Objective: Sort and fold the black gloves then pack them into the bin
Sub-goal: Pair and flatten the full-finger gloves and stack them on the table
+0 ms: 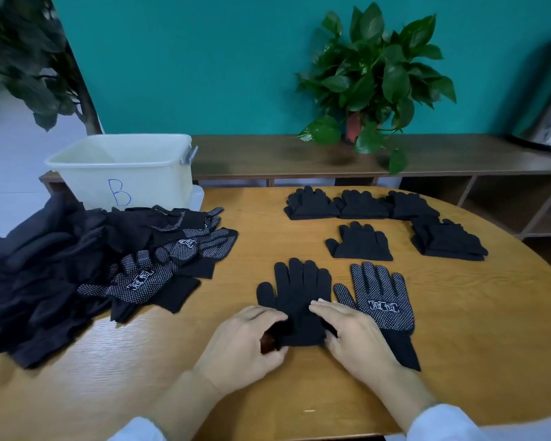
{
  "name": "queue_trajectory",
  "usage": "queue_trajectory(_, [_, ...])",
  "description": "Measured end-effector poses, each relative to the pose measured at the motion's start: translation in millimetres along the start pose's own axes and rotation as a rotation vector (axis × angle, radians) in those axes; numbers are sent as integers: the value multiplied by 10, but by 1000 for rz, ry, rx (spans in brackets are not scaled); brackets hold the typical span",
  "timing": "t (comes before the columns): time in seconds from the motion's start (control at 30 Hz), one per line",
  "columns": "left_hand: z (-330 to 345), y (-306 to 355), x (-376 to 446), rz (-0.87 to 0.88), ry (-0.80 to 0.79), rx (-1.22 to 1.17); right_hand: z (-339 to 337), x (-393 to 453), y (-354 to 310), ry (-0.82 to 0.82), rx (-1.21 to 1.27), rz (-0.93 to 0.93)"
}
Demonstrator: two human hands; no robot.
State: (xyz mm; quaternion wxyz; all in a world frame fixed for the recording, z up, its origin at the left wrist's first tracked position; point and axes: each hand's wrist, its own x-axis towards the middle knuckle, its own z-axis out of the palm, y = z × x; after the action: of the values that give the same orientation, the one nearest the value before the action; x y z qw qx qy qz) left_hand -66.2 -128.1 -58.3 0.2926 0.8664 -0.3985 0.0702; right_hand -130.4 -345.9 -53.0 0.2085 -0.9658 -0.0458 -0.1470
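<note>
Teal wall point(220, 58), dark wooden shelf point(268, 154), potted plant point(376, 78), wooden table point(458, 329)

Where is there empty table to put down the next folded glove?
Bare wood lies between the glove pile and the folded stacks, just left of the single folded glove. More lies right of the dotted glove, below the right-hand stack. The left side is crowded, and both hands cover the plain glove.

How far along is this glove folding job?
Early on. Done: five folded glove stacks lie at the table's far side. In hand: the left hand grips the cuff of a plain glove while the right hand presses it flat. Left: the dotted glove, the big unsorted pile, and bin B, where no gloves show.
</note>
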Motion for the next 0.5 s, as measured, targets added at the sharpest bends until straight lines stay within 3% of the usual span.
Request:
queue_trajectory(0.17, [23, 26, 206, -175, 109, -33, -25, 115, -73, 125, 131, 205])
queue_trajectory(0.33, [80, 0, 440, -378, 118, -29, 49, 243, -94, 258, 44, 369])
queue_trajectory(0.5, [165, 19, 509, -433, 161, 30, 136, 298, -33, 311, -146, 252])
